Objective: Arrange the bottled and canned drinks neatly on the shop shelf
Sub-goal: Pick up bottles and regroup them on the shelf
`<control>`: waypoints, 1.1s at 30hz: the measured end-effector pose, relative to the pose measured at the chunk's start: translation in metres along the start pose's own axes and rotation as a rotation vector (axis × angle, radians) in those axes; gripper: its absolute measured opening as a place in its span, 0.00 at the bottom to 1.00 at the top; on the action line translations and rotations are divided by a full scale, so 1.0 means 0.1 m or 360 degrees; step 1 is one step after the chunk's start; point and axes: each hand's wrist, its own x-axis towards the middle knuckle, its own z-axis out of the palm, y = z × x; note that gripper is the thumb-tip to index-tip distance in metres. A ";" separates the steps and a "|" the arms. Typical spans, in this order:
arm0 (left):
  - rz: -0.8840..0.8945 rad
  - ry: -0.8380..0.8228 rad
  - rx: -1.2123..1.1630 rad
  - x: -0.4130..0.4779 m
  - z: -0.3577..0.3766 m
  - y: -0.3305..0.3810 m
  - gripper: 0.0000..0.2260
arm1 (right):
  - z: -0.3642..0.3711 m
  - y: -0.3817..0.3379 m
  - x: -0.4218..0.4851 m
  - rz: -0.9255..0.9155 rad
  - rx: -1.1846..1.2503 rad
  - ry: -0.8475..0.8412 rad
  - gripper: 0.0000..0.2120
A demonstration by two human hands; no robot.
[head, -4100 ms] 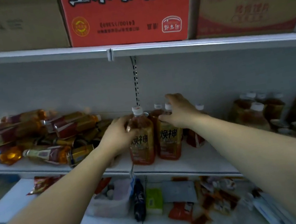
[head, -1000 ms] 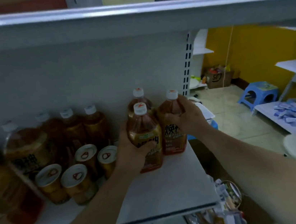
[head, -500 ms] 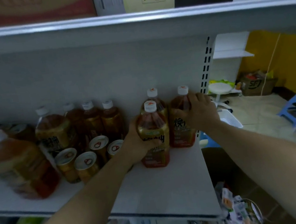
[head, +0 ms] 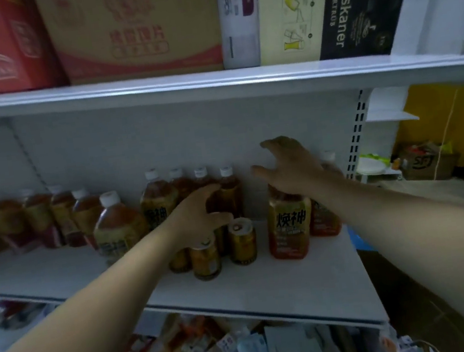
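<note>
Amber bottles (head: 191,187) stand upright along the back edge of the shelf (head: 269,286). Two more stand at its right end, the front bottle (head: 288,224) label-forward. Gold cans (head: 241,241) sit clustered mid-shelf, unevenly spaced. In my judgement these remain to be squared up, as do the crowded bottles (head: 82,216) toward the left end. Your left hand (head: 198,218) hovers over the cans, fingers loosely curved, gripping nothing. Your right hand (head: 291,168) is spread wide above the right-end pair, empty. Bare shelf runs along the front edge. The right end drops off just beside the last bottle, so mind it.
</note>
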 end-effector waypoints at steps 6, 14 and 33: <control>-0.0092 0.0087 -0.0114 -0.60 -0.57 -0.67 0.32 | 0.46 -0.90 0.03 0.0026 0.0099 -0.0236 0.38; -0.0108 0.0075 -0.0065 -1.04 -1.02 -1.38 0.28 | 1.09 -1.68 -0.02 0.0168 0.0130 -0.0409 0.37; -0.0084 0.0367 -0.0438 -0.39 -0.77 -1.79 0.33 | 1.68 -1.75 0.77 0.0422 0.0489 -0.0454 0.44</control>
